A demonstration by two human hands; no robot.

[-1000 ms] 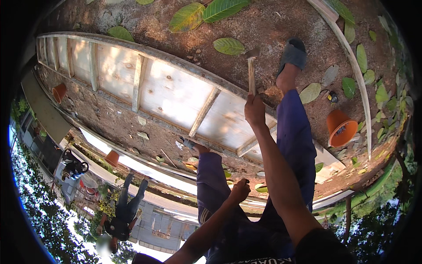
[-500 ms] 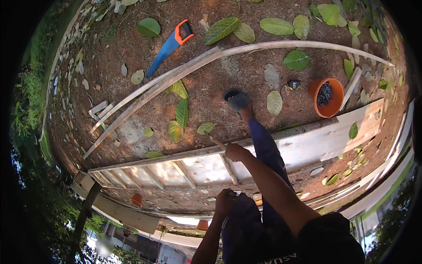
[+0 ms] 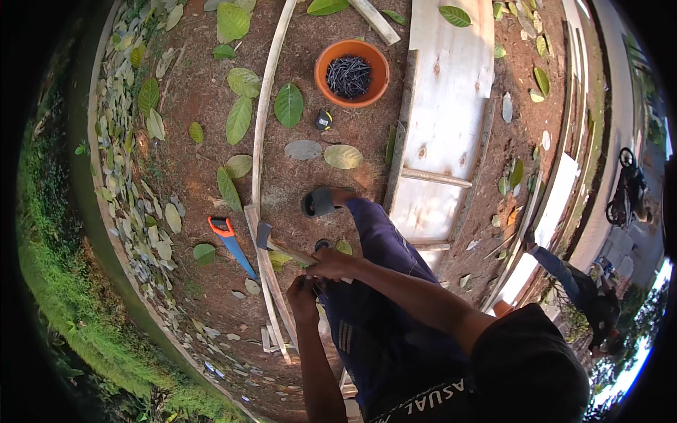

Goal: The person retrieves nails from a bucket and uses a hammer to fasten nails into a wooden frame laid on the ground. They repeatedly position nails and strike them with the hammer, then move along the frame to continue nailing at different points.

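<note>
My right hand (image 3: 333,265) is closed around the wooden handle of a hammer (image 3: 289,251). Its dark head points left, over the long wooden strips on the ground. Just below and to the left, my left hand (image 3: 303,299) is closed, with thin pieces that look like nails (image 3: 319,287) sticking out between its fingers. Both hands are in front of my dark trouser legs. Ahead of them, an orange-brown pot (image 3: 381,76) holds many loose nails (image 3: 348,76). A black and yellow tape measure (image 3: 324,120) lies near the pot.
A handsaw (image 3: 236,247) with blue blade and orange handle lies left of the wooden strips (image 3: 258,148). A panel on a timber frame (image 3: 441,127) stretches along my right. Large leaves (image 3: 288,106) litter the soil. Another person (image 3: 582,292) and a motorcycle (image 3: 624,189) are far right.
My view has turned left, so the panel now runs up the right side. The hammer and both hands have come closer together, away from the panel frame.
</note>
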